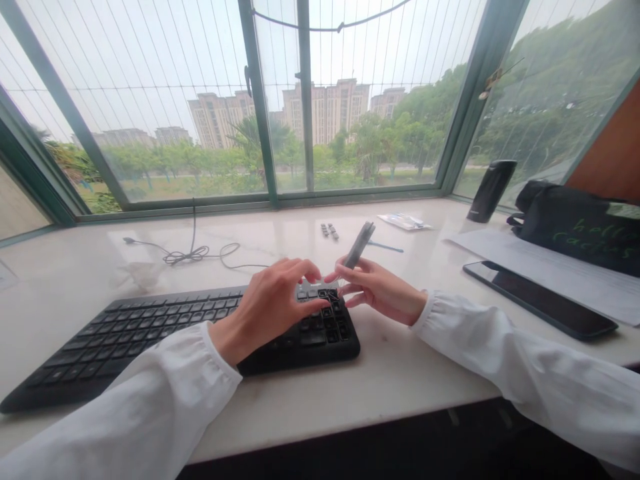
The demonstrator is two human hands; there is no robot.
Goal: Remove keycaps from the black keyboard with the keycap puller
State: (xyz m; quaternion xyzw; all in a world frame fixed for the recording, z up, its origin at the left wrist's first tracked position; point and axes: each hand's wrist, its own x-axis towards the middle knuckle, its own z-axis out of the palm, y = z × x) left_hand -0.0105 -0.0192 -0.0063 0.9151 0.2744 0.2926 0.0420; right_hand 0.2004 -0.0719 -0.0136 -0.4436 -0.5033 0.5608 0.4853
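Note:
A black keyboard (165, 313) lies on the white counter, and sockets without keycaps show at the right side of its number pad. My left hand (273, 303) is over the number pad, thumb and fingers apart, with nothing visible between them. It hides part of the keys. Just to its right, my right hand (377, 287) grips a dark grey keycap puller (359, 245) between thumb and fingers. The puller's handle tilts up and away, and thin wires seem to reach down to the keys at the pad's upper right. Several loose keycaps (329, 231) rest behind the hands.
A coiled cable (187, 255) lies behind the keyboard. Farther right are a thin blue stick (385, 247), a clear packet (405, 221), a dark cylinder (491, 191), white paper (505, 250), a phone (540, 299) and a black bag (575, 223). The counter's front edge (320, 437) is near me.

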